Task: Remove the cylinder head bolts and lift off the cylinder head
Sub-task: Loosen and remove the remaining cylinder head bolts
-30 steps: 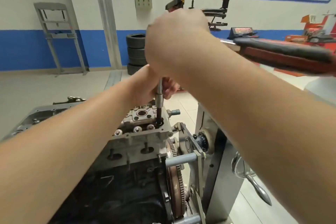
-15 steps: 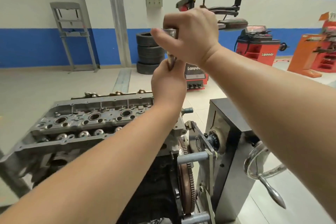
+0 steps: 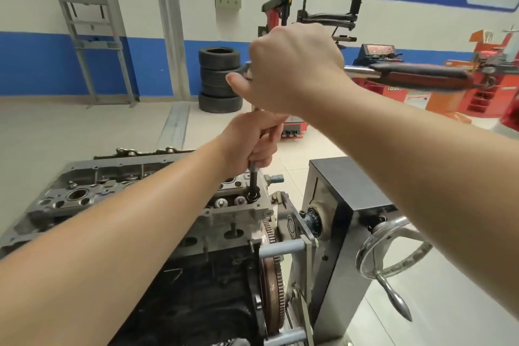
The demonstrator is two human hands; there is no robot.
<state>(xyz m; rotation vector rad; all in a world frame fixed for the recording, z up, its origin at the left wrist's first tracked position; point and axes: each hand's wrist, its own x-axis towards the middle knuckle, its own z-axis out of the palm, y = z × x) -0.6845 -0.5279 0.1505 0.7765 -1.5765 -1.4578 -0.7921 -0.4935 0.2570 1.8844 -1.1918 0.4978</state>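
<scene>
Two hands on one tool, engine on a stand [image 3: 337,205]. Largest first: the block [image 3: 196,303] hangs dark below, flywheel [image 3: 271,286] facing the stand, handwheel [image 3: 393,247] at right. The head [image 3: 92,194] is seated on top of the block, cover off, wells and valve gear exposed; not lifted. Wrench [image 3: 421,76]: long handle with red-and-black grip runs out to the right, roughly level. Its drive end sits under the right hand [image 3: 292,70], which is curled over the top of it, thumb pointing left. From there the extension [image 3: 254,177] drops near-vertical through the left hand [image 3: 252,143], whose fingers are wrapped round the shaft as a steady. Socket end meets a bolt [image 3: 252,196] at the head's end nearest the flywheel; whether the bolt is raised out of its seat cannot be told. Judgement: bolt-removal step in hand, early to mid task, since other bolt positions along the head are hidden by the left forearm. Next move calls for keeping the extension plumb over the bolt while the handle is swung, then moving to the remaining bolts. Risk: socket tipping off if the shaft leans.
</scene>
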